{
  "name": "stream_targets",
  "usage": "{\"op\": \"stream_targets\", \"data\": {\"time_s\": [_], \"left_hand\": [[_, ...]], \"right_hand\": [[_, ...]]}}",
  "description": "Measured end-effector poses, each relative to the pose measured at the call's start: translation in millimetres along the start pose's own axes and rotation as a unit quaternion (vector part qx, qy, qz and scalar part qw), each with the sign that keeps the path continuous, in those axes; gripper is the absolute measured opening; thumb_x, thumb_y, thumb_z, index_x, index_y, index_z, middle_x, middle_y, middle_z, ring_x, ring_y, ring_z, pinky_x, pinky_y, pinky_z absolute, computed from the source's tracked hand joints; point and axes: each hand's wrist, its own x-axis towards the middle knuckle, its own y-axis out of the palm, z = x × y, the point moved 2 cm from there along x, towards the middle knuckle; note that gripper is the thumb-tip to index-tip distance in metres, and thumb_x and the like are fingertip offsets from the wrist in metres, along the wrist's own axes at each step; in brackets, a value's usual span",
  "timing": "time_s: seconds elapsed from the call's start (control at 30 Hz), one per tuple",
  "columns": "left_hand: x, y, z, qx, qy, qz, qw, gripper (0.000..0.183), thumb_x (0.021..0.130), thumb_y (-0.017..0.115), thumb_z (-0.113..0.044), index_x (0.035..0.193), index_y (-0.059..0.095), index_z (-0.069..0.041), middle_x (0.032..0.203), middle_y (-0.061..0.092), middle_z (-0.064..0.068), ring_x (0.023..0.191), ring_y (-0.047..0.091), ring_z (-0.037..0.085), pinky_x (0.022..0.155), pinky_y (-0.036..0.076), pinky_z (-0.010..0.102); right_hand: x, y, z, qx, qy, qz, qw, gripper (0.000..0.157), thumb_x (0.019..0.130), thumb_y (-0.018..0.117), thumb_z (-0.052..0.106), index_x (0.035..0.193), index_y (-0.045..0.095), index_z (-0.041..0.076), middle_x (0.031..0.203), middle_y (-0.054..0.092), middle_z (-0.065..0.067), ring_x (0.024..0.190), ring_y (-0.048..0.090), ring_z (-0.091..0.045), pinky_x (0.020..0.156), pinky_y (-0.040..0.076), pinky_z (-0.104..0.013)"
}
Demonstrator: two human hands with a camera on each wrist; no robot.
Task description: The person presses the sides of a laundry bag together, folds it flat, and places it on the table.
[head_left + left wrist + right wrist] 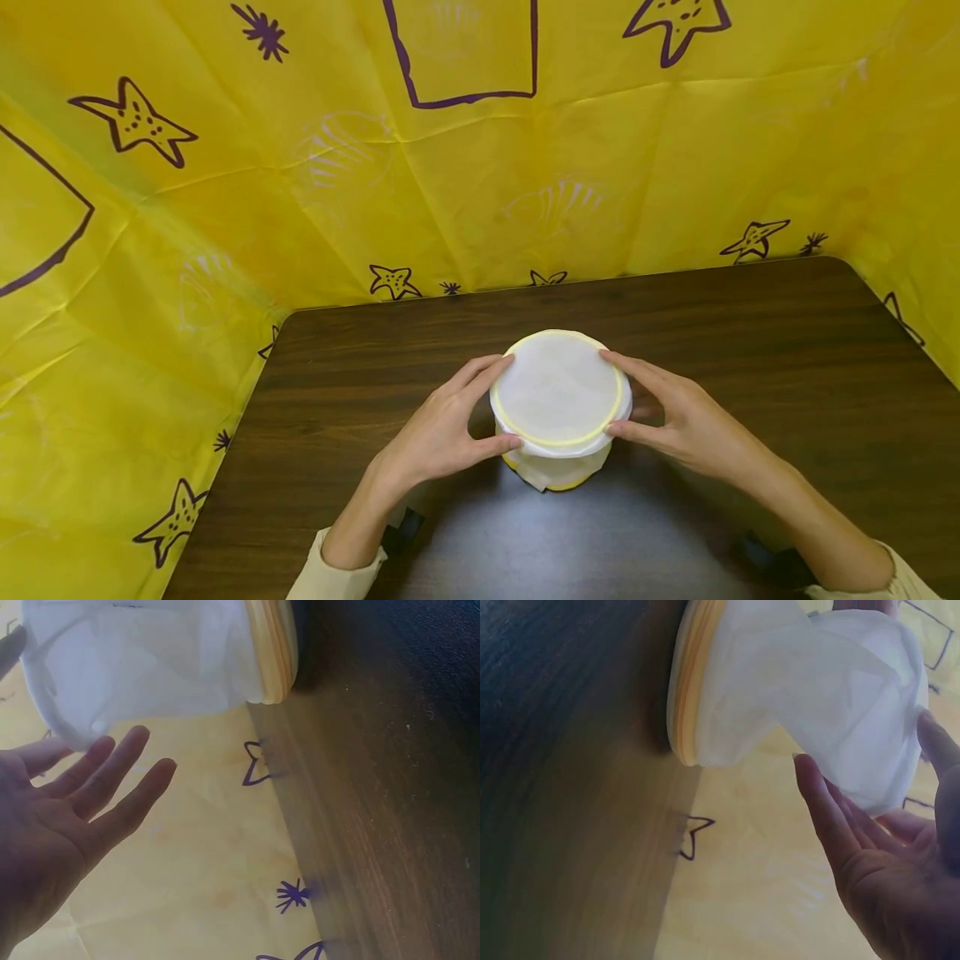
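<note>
1. Cylinder of white fabric (558, 387) stands on the dark wood-grain table (360, 383), its round top edged by a yellow ring (561, 442).
2. Left hand (438, 433) grasps the cylinder's top rim on one side, thumb nearer the body, remaining fingers spread.
3. Right hand (693, 421) grasps the rim opposite, thumb and fingertips on its edge.
4. Fabric walls crease above a yellow-banded base (694, 682), which rests on the table.
5. Yellow cloth (465, 183) printed with purple starfish hangs behind.
</note>
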Motion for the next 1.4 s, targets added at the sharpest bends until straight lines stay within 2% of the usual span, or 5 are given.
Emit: {"op": "stream_targets", "data": {"time_s": [0.53, 0.77, 0.97, 1.23, 1.4], "left_hand": [[0.7, 7.9, 10.1, -0.008, -0.016, 0.012, 0.9998, 0.092, 0.083, 0.075, -0.054, 0.157, 0.031, -0.023, 0.152, 0.036, -0.012, 0.135, 0.042, 0.009, 0.109, 0.04, 0.038], [1.0, 9.9, 12.5, -0.002, -0.016, 0.005, 0.9999, 0.092, 0.082, 0.076, -0.053, 0.157, 0.032, -0.023, 0.153, 0.037, -0.009, 0.136, 0.042, 0.011, 0.109, 0.04, 0.038], [1.2, 13.2, 14.5, -0.004, -0.007, -0.01, 0.9999, 0.087, 0.083, 0.078, -0.047, 0.154, 0.037, -0.019, 0.148, 0.044, -0.005, 0.133, 0.046, 0.013, 0.109, 0.041, 0.036], [0.9, 15.8, 15.7, -0.013, -0.009, -0.016, 0.9998, 0.084, 0.085, 0.079, -0.041, 0.154, 0.038, -0.016, 0.147, 0.047, -0.001, 0.133, 0.047, 0.013, 0.109, 0.041, 0.036], [0.5, 17.2, 17.2, -0.013, -0.011, -0.015, 0.9997, 0.085, 0.085, 0.079, -0.041, 0.154, 0.037, -0.016, 0.149, 0.046, 0.001, 0.135, 0.046, 0.015, 0.109, 0.04, 0.038]], "right_hand": [[-4, 11.9, -8, 0.021, 0.007, -0.002, 1.0, 0.083, 0.084, 0.08, 0.01, 0.154, 0.036, 0.01, 0.15, 0.044, -0.017, 0.111, 0.062, -0.021, 0.073, 0.058, -0.025], [-2, 14.3, -9, 0.021, 0.006, -0.011, 1.0, 0.083, 0.082, 0.081, 0.009, 0.153, 0.038, 0.009, 0.146, 0.048, -0.018, 0.098, 0.067, -0.014, 0.072, 0.058, -0.024], [-2, 17.0, -9, 0.031, 0.015, -0.019, 0.999, 0.08, 0.083, 0.08, 0.009, 0.151, 0.039, 0.008, 0.137, 0.054, -0.021, 0.093, 0.069, -0.016, 0.069, 0.058, -0.024], [-3, 22.7, -12, 0.05, 0.067, -0.022, 0.996, 0.087, 0.083, 0.08, 0.014, 0.156, 0.032, 0.014, 0.128, 0.059, -0.023, 0.084, 0.071, -0.01, 0.067, 0.059, -0.026], [-3, 24.3, -13, 0.044, 0.081, -0.019, 0.996, 0.086, 0.083, 0.081, 0.018, 0.155, 0.033, 0.013, 0.124, 0.061, -0.024, 0.083, 0.072, -0.01, 0.066, 0.058, -0.024]]}}
